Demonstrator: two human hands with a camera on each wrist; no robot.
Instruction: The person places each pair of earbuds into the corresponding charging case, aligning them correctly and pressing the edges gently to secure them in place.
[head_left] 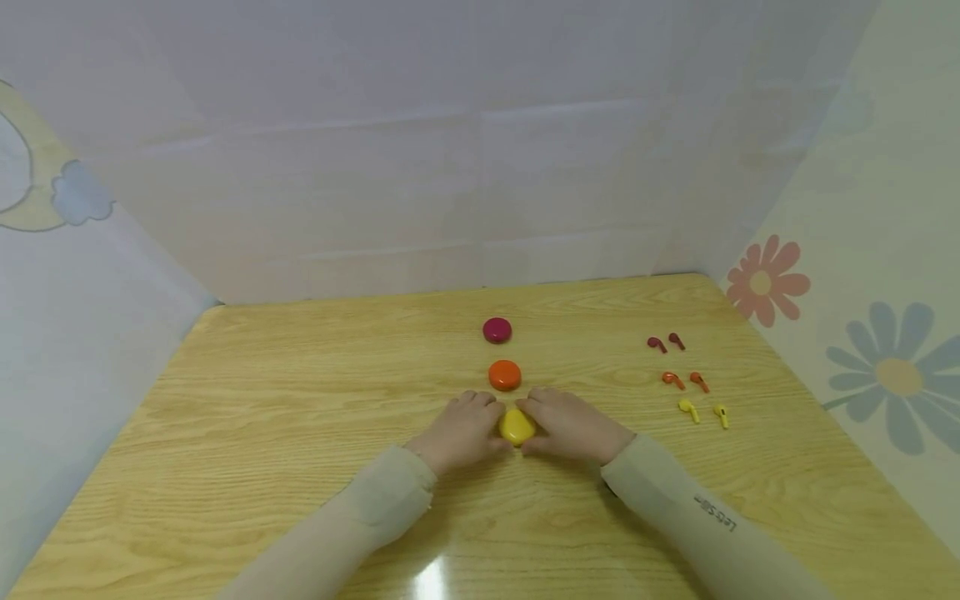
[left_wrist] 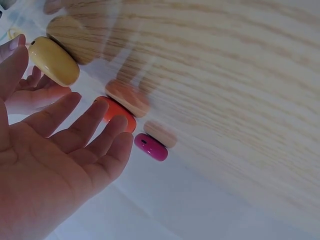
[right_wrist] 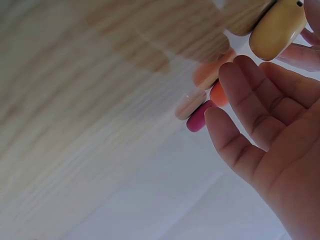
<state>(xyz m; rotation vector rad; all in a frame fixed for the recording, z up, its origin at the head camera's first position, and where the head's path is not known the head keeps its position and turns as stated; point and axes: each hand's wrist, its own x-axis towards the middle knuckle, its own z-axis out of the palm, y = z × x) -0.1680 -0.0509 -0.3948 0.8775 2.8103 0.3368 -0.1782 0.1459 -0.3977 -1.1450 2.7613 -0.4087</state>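
A yellow earbud case with a glossy rounded shell sits on the wooden table between both hands. My left hand is at its left side, with thumb and index finger curved round it. From the right, my right hand holds it the same way. Both wrist views show the yellow case by the thumbs and index fingers, the other fingers loosely bent. Just behind it lies an orange earbud case, and farther back a magenta earbud case.
Three pairs of earbuds lie at the table's right: magenta earbuds farthest back, orange earbuds in the middle, yellow earbuds nearest. Pale cloth walls enclose the wooden table at the back and sides.
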